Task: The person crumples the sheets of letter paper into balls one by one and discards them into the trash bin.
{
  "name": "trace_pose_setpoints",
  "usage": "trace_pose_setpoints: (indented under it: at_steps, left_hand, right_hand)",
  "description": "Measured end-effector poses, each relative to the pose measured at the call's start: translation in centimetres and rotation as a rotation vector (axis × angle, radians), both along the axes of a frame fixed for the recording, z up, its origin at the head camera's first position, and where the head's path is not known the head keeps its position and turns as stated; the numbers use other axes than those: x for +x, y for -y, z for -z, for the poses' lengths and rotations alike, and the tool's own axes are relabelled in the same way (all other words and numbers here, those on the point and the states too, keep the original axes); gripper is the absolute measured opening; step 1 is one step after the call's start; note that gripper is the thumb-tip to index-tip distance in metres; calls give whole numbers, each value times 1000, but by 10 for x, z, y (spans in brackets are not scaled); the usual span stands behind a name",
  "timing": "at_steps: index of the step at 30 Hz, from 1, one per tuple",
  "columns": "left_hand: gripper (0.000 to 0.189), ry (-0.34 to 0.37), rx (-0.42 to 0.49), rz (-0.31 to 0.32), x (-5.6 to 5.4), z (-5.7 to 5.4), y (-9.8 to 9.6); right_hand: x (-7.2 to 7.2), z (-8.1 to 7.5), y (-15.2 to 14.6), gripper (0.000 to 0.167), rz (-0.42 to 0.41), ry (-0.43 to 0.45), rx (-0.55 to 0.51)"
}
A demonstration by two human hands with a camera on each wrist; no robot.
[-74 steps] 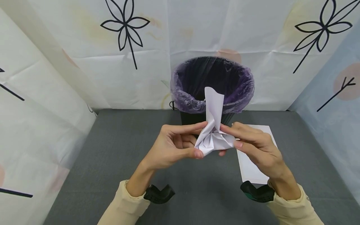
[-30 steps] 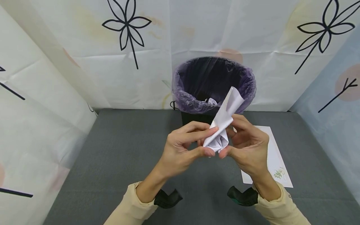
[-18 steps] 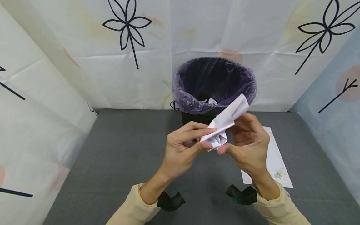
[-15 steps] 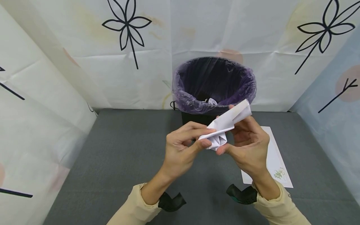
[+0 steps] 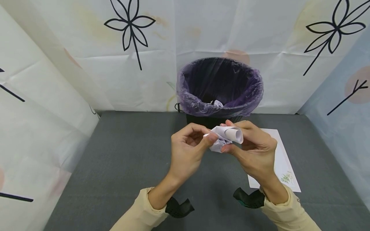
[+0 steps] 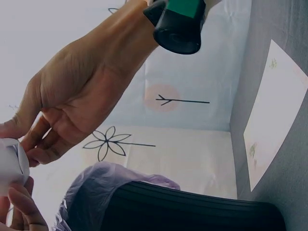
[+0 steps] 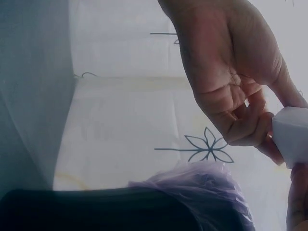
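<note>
A crumpled, partly rolled sheet of white paper (image 5: pixel 233 134) is held between both hands above the table, its rolled end facing me. My left hand (image 5: pixel 185 150) pinches its left side with thumb and fingers. From the other side my right hand (image 5: pixel 255 150) grips it, thumb below and fingers behind. The left wrist view has the right hand (image 6: pixel 72 91) across from it, with the paper (image 6: pixel 9 163) cut off by the frame edge. In the right wrist view, the left hand (image 7: pixel 231 72) touches the paper (image 7: pixel 293 134).
A black bin (image 5: pixel 202 121) with a purple liner (image 5: pixel 185 99) stands beyond the hands, a bit of white paper (image 5: pixel 218 103) inside. At right, partly under the right forearm, a printed white sheet (image 5: pixel 289 160) lies on the grey table (image 5: pixel 130 154). Patterned cloth walls surround it.
The paper first stood upright as a tall strip. It tipped to the right, and now its top is folded down into a shorter, compact bundle. The right hand has come around it.
</note>
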State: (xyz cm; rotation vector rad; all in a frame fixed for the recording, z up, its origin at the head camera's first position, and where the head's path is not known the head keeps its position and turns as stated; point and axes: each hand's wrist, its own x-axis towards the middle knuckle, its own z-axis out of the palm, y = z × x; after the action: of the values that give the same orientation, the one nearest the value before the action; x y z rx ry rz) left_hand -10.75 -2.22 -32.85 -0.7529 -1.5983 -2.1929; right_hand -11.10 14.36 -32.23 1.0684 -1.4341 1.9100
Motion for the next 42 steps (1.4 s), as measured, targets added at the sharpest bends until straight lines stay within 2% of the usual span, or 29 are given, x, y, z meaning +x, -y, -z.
trace_pose_setpoints:
  at_steps: [3, 8, 14, 16, 21, 23, 29, 33, 37, 42]
  left_hand:
    - [56, 42, 32, -9, 0, -1, -1]
    - [55, 41, 38, -17, 0, -2, -1]
    - [53, 32, -24, -25, 2, -3, 1]
    - [54, 36, -51, 5, 3, -4, 4]
    - [49, 16, -99, 151, 3, -5, 13]
    - [44, 15, -106, 169, 2, -5, 15]
    - [37, 88, -98, 106, 1, -6, 14]
    - [22, 115, -102, 64, 2, -8, 13]
    - [16, 145, -92, 51, 2, -9, 13]
    - [20, 192, -42, 78, 0, -10, 12]
  right_hand:
    - [-1, 0, -1, 49, -9, -39, 50]
    - [-2, 0, -3, 59, 2, -73, 116]
    - [-2, 0, -3, 53, 26, -62, 83]
    - [-3, -1, -3, 50, 22, -56, 69]
    - [-4, -2, -5, 45, 8, -30, 59]
    - [-4, -2, -5, 41, 9, -34, 78]
    - [-4, -3, -4, 32, 42, -83, 147]
    - [-5, -6, -2, 29, 77, -148, 171]
    - [-4, -7, 0, 32, 180, -227, 243]
    - [-3, -8, -2, 42, 295, -273, 353]
